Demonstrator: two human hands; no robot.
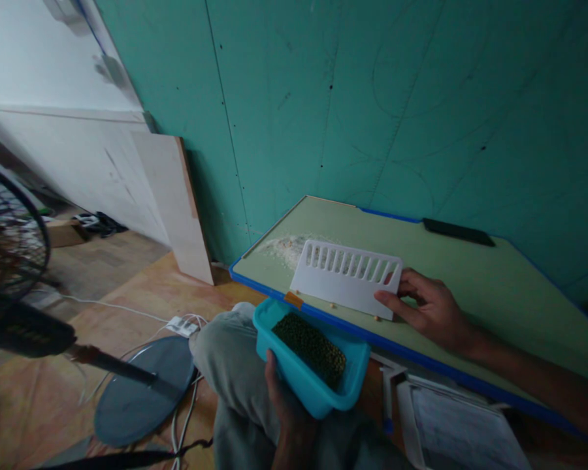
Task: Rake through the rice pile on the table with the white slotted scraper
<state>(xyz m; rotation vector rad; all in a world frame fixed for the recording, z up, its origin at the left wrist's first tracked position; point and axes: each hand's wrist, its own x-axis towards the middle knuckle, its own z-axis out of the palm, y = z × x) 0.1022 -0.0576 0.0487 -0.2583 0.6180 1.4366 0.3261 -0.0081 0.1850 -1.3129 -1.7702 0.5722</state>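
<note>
My left hand grips the near end of a light blue plastic tub filled with small dark green beans. I hold the tub just below the table's blue front edge, over my knee. My right hand pinches the right end of a white slotted plastic plate that stands on edge on the green tabletop. Behind the plate lies a pale heap of grains. A few yellowish grains lie loose in front of the plate.
A black phone lies at the table's back edge against the teal wall. A standing fan with round base and white cables is on the floor at left. A wooden board leans on the wall.
</note>
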